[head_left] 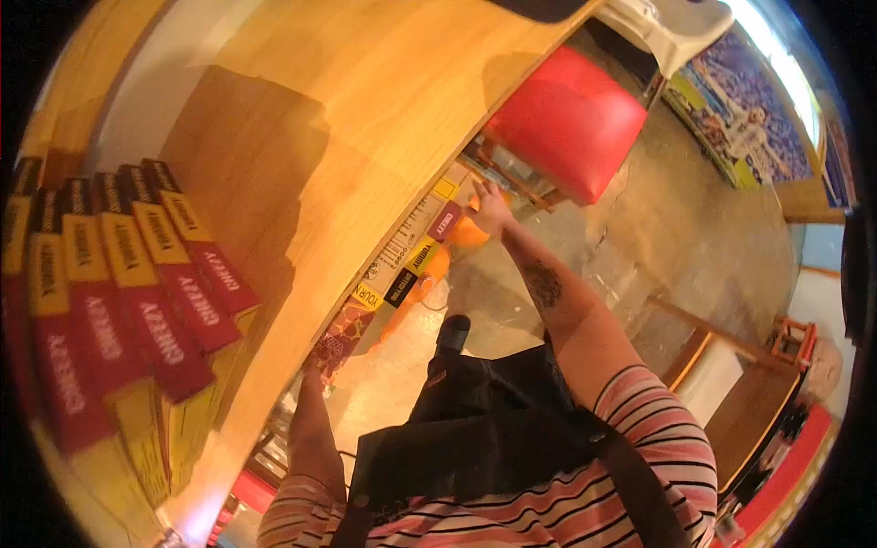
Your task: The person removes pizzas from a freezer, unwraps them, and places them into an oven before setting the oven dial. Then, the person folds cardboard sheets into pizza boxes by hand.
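Observation:
A printed cardboard box [399,287] lies along the front edge of the wooden table, partly hidden beneath it. Its side is maroon, yellow and black, with words such as "CHEEZY" and "YUMMY". My right hand [491,210] is at the far end of this box, fingers reaching over its edge. At the near end, my left hand [313,373] is against the maroon corner, most of its fingers out of sight. Below the box, something orange [437,271] shows, its kind unclear.
Several matching cardboard boxes [128,297] fan out on the wooden table [393,82] at left. A red cushioned stool [571,123] stands by the table's far end. A white chair [671,32] and a poster [754,114] are beyond. Bottom left, a bright flame-like glow [203,519] shows.

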`<action>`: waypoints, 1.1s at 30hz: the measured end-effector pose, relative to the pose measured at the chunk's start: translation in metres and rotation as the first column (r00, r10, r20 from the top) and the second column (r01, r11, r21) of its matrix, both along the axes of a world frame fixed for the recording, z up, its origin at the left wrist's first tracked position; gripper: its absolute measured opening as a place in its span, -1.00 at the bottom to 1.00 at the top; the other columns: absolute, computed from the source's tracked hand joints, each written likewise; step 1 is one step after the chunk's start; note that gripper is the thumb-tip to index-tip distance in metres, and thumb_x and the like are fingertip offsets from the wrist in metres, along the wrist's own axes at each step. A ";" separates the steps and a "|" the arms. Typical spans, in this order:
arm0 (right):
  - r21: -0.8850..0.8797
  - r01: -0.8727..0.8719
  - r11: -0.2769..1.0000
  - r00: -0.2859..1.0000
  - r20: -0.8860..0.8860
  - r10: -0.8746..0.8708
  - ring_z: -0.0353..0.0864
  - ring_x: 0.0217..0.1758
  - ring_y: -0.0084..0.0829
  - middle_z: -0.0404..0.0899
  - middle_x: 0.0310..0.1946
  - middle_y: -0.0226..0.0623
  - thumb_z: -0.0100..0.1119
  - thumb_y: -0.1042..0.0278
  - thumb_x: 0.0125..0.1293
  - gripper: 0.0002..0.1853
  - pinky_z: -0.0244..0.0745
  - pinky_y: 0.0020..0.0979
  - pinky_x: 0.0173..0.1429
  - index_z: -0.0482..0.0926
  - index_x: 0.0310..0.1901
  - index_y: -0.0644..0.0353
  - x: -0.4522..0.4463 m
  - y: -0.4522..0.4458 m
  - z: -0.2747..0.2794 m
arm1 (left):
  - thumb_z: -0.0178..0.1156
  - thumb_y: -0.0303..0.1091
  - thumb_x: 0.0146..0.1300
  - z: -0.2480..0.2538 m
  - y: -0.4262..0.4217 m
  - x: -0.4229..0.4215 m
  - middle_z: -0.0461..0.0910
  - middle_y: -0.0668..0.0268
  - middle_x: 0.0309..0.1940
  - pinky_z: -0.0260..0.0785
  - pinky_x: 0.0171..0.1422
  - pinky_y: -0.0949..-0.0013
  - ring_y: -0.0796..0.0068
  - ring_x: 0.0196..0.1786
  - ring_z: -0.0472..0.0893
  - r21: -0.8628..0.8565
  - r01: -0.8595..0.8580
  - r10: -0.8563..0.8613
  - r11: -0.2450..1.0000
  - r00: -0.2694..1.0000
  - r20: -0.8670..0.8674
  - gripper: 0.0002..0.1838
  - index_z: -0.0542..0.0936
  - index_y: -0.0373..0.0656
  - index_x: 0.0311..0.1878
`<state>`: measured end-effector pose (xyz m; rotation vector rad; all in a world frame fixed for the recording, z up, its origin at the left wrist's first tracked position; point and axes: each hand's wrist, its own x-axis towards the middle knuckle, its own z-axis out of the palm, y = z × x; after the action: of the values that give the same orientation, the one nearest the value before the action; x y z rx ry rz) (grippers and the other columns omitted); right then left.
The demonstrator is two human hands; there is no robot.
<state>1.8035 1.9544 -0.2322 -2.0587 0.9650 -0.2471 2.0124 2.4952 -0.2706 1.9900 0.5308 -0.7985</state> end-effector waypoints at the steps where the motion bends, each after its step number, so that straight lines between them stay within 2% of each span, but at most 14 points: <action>1: 0.022 0.003 1.000 0.997 -0.076 -0.001 0.20 0.18 -0.02 0.09 0.17 0.04 0.20 0.17 -0.01 -0.22 0.22 -0.20 0.19 0.07 0.22 0.23 0.015 -0.002 -0.002 | 0.16 -0.22 0.08 -0.008 0.007 0.007 0.42 0.24 -0.09 0.32 -0.08 0.25 0.37 -0.10 0.44 0.012 0.001 0.000 1.000 0.999 -0.042 -0.47 0.28 -0.11 0.12; 3: 0.056 0.023 0.998 0.988 -0.154 -0.014 0.17 0.21 -0.02 0.01 0.22 0.01 0.19 0.12 0.01 -0.15 0.20 -0.19 0.21 -0.03 0.27 0.22 0.035 -0.003 -0.011 | 0.14 -0.22 0.09 -0.019 0.012 0.015 0.42 0.24 -0.09 0.33 -0.09 0.24 0.37 -0.09 0.44 0.024 0.003 0.000 1.000 0.994 -0.111 -0.48 0.27 -0.10 0.13; 6: 0.083 0.133 0.988 0.956 -0.274 -0.106 -0.02 0.32 -0.05 -0.15 0.30 -0.09 0.16 -0.11 -0.01 -0.02 0.12 -0.10 0.25 -0.16 0.31 0.16 0.051 -0.011 -0.032 | 0.13 -0.22 0.11 -0.032 0.022 0.027 0.42 0.24 -0.08 0.34 -0.11 0.23 0.36 -0.09 0.44 0.033 0.004 0.003 0.999 0.982 -0.187 -0.49 0.27 -0.08 0.14; 10: 0.086 0.189 0.978 0.909 -0.391 -0.142 0.03 0.30 -0.03 -0.08 0.28 -0.04 0.21 -0.09 -0.07 0.03 0.13 -0.16 0.26 -0.18 0.32 0.15 0.052 -0.025 -0.036 | 0.10 -0.22 0.13 -0.034 0.034 0.031 0.42 0.24 -0.07 0.36 -0.14 0.21 0.35 -0.08 0.44 0.054 -0.006 0.019 0.999 0.966 -0.257 -0.50 0.26 -0.05 0.15; 13: 0.104 0.064 0.992 0.911 -0.412 -0.016 0.04 0.29 -0.05 0.08 0.22 0.09 0.15 -0.04 -0.04 -0.12 0.07 -0.16 0.27 0.02 0.26 0.24 0.053 -0.041 -0.063 | 0.08 -0.22 0.15 -0.030 0.043 0.032 0.42 0.25 -0.07 0.37 -0.16 0.20 0.35 -0.07 0.44 0.076 -0.018 0.040 0.997 0.952 -0.302 -0.51 0.25 -0.03 0.16; 15: 0.059 -0.170 0.984 0.901 -0.396 0.179 0.14 0.21 -0.06 0.27 0.11 0.02 0.16 -0.05 -0.07 -0.14 0.15 -0.21 0.22 0.10 0.21 0.27 0.053 -0.050 -0.093 | 0.07 -0.23 0.15 -0.032 0.048 0.032 0.42 0.25 -0.07 0.38 -0.16 0.21 0.34 -0.07 0.45 0.098 -0.025 0.056 0.995 0.943 -0.328 -0.52 0.26 -0.04 0.15; 18: 0.132 -0.002 0.991 0.933 -0.357 0.050 0.15 0.19 -0.08 0.36 0.05 -0.05 0.16 -0.06 -0.09 -0.19 0.22 -0.29 0.18 0.20 0.16 0.29 0.050 -0.044 -0.090 | 0.05 -0.26 0.15 -0.052 0.061 0.041 0.44 0.25 -0.10 0.37 -0.15 0.25 0.33 -0.08 0.46 0.130 -0.013 0.057 0.991 0.939 -0.338 -0.56 0.30 -0.07 0.11; 20: 0.085 0.002 0.996 0.938 -0.345 0.027 0.16 0.18 -0.08 0.35 0.06 -0.06 0.16 -0.05 -0.08 -0.21 0.26 -0.31 0.15 0.22 0.14 0.30 0.051 -0.043 -0.102 | 0.04 -0.28 0.14 -0.058 0.061 0.053 0.45 0.26 -0.11 0.37 -0.14 0.28 0.32 -0.08 0.46 0.152 -0.014 0.066 0.988 0.937 -0.344 -0.59 0.32 -0.09 0.09; 22: 0.032 0.009 0.999 0.944 -0.330 0.002 0.17 0.18 -0.07 0.34 0.07 -0.06 0.15 -0.04 -0.08 -0.24 0.29 -0.33 0.12 0.25 0.12 0.31 0.053 -0.044 -0.106 | 0.03 -0.30 0.14 -0.030 0.028 0.044 0.46 0.26 -0.13 0.37 -0.13 0.30 0.32 -0.08 0.47 0.143 -0.053 0.104 0.988 0.922 -0.374 -0.61 0.34 -0.11 0.06; 25: 0.024 0.001 1.000 0.951 -0.308 0.006 0.21 0.15 -0.05 0.29 0.10 -0.01 0.13 -0.01 -0.06 -0.28 0.25 -0.30 0.16 0.28 0.10 0.33 0.051 -0.041 -0.094 | -0.01 -0.17 0.18 -0.017 0.034 0.045 0.44 0.24 -0.06 0.37 -0.10 0.27 0.27 -0.06 0.46 -0.103 -0.043 0.017 0.994 0.971 -0.240 -0.56 0.32 -0.15 0.09; 27: -0.048 -0.232 0.972 0.871 -0.454 0.185 0.21 0.16 0.00 0.21 0.16 0.04 0.09 0.00 -0.04 -0.30 0.19 -0.29 0.21 0.29 0.11 0.29 0.047 -0.039 -0.066 | -0.03 -0.09 0.18 -0.036 0.066 0.055 0.42 0.24 -0.02 0.36 -0.07 0.25 0.25 -0.04 0.45 -0.267 -0.104 0.035 0.958 0.968 -0.250 -0.53 0.31 -0.14 0.10; 28: -0.049 -0.231 0.972 0.872 -0.454 0.185 0.21 0.16 0.00 0.21 0.16 0.04 0.09 0.00 -0.04 -0.30 0.19 -0.29 0.21 0.29 0.11 0.29 0.045 -0.041 -0.067 | -0.04 -0.05 0.19 -0.035 0.069 0.054 0.41 0.24 0.00 0.36 -0.06 0.24 0.24 -0.03 0.45 -0.358 -0.143 0.042 0.923 0.961 -0.274 -0.51 0.31 -0.13 0.11; 30: -0.038 0.008 0.999 0.922 -0.388 -0.022 0.13 0.23 -0.01 0.21 0.16 0.03 0.06 0.01 -0.02 -0.38 0.12 -0.32 0.27 0.37 0.07 0.22 0.039 -0.043 -0.072 | -0.06 0.03 0.19 -0.016 0.074 0.049 0.39 0.24 0.03 0.35 -0.03 0.22 0.22 -0.02 0.44 -0.484 -0.188 0.038 0.854 0.952 -0.303 -0.47 0.30 -0.12 0.13; 33: -0.049 0.102 0.994 0.915 -0.388 -0.113 0.21 0.19 0.01 0.25 0.12 0.02 0.06 0.10 -0.02 -0.48 0.23 -0.29 0.20 0.42 -0.02 0.23 0.038 -0.036 -0.042 | -0.07 0.09 0.19 0.021 0.088 0.039 0.37 0.24 0.06 0.33 0.02 0.18 0.20 0.01 0.41 -0.453 -0.229 0.098 0.861 0.951 -0.294 -0.43 0.28 -0.08 0.15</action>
<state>1.8417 1.9185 -0.2739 -2.1255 1.3238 0.1025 2.0515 2.5837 -0.2498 1.3658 0.5793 -0.9837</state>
